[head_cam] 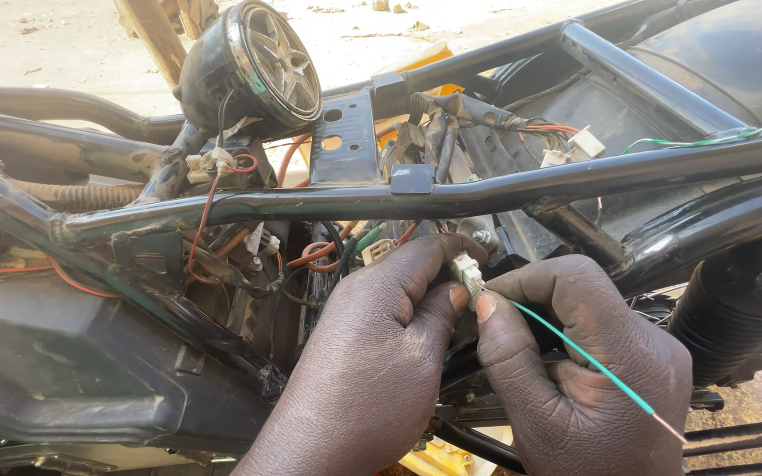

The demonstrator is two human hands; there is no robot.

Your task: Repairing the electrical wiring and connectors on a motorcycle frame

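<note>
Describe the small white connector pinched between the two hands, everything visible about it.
The white connector is a small, blocky plug that looks like off-white plastic, slightly grimy. It sits tilted, just below the black frame tube, in front of the tangle of wiring. The left hand grips it from the left with thumb and fingers; the right hand presses its thumb against its lower end. A thin green wire runs from its lower end down to the right, ending in a bare tip. Its contacts cannot be seen.

White plastic connector [466,267] with green wire [575,348], bare copper-pink at tip. Black frame tube [451,196], black ribbed fork boot [727,319]. Red wire [205,211]. Yellow part [438,458] below. Chrome-rimmed black gauge [262,66].
</note>
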